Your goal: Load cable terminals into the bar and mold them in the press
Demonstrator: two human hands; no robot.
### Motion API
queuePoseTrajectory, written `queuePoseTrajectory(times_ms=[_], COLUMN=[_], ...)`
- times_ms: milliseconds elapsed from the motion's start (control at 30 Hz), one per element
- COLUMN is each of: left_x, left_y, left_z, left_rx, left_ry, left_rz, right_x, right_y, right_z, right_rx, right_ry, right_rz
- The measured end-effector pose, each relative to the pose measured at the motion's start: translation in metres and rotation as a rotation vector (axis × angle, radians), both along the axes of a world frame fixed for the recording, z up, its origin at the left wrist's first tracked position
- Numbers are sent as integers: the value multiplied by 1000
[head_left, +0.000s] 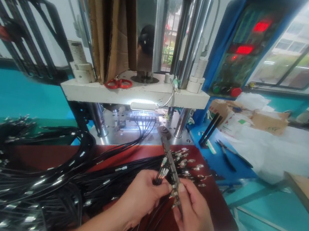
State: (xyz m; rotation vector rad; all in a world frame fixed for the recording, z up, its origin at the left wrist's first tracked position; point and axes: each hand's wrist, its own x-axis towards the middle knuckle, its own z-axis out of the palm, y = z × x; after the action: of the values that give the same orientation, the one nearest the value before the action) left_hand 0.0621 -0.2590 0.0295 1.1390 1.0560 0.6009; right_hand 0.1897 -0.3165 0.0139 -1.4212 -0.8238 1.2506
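Several black cables with small metal-tipped connectors [163,171] are pinched in my left hand [143,193], their ends pointing up. My right hand [192,214] grips the near end of a long narrow metal fixture bar [172,164], which slants away toward the press. Small connectors sit along the bar's lower part, close to my left fingertips. Beneath both hands, a red-brown board [216,206] carries a spread of loose cable ends [190,163]. Black cables [149,226] also hang down below my hands.
A large heap of black cables [27,173] covers the left side. Ahead stands a press with a white plate [152,93], red scissors [118,83] on it, and a lit mould [141,121] below. Pliers [231,157] lie on the blue surface at right, near white bags [279,153].
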Motion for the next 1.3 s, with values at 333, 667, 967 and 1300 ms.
queuePoseTrajectory(times_ms=[333, 667, 967, 1300], left_x=[-17, -15, -6, -2], left_y=[6, 7, 4, 4], left_z=[8, 12, 10, 8], left_rx=[-25, -78, -11, 25], left_ry=[-260, -251, -9, 39], left_rz=[53, 96, 53, 74], right_x=[5, 7, 7, 3], right_y=[-2, -4, -4, -5], right_z=[-3, 3, 10, 7], right_rx=[-34, -27, 25, -31], right_ry=[95, 76, 12, 54], right_rz=[-66, -35, 8, -65])
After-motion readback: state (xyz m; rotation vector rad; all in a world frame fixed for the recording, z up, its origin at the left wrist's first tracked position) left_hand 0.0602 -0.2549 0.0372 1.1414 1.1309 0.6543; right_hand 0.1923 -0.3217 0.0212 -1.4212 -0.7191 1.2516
